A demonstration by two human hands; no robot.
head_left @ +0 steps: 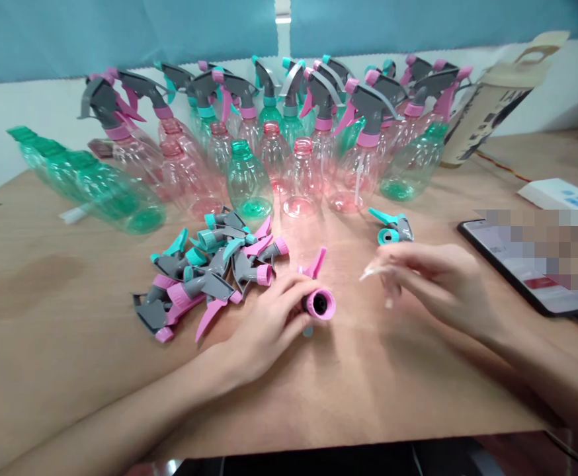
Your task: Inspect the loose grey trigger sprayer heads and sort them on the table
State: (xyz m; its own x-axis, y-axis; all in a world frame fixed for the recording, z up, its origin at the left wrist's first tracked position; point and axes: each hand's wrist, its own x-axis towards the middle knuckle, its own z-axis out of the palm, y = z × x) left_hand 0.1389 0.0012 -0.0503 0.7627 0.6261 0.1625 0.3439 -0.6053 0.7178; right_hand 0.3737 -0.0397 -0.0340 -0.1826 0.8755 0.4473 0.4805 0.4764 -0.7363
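Note:
My left hand is closed around a grey and pink trigger spray head, its threaded pink collar turned to the right and its pink trigger pointing up. My right hand pinches a thin, whitish translucent piece like a tube, blurred at the fingertips and apart from the spray head. Just beyond the right fingers lies a grey and teal spray head. A heap of loose grey spray heads with pink or teal parts is on the table beyond and left of my left hand.
Upright pink bottles and green bottles crowd the back, several with spray heads on. At the right are a phone, a white box and a tall beige tumbler. The wooden table's front edge is near me.

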